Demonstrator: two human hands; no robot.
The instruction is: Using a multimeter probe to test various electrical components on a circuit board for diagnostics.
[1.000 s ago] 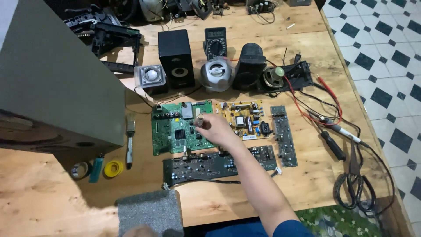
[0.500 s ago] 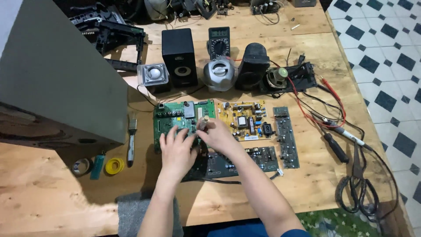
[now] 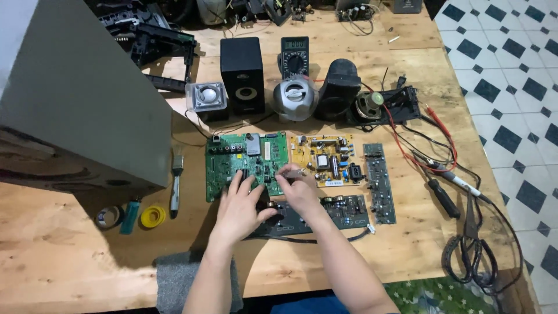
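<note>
Small greyish rectangular screen atop the black multimeter [image 3: 294, 55], upright behind the silver round speaker [image 3: 295, 99].

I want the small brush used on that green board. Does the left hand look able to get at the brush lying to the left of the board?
Probably yes. The left hand rests on the green board, and the brush lies just past the board's left edge on bare table, with nothing between them.

Green circuit board [image 3: 244, 163], yellow board [image 3: 325, 160], possibly black board [image 3: 343, 210], checkered floor [image 3: 511, 87]
</note>
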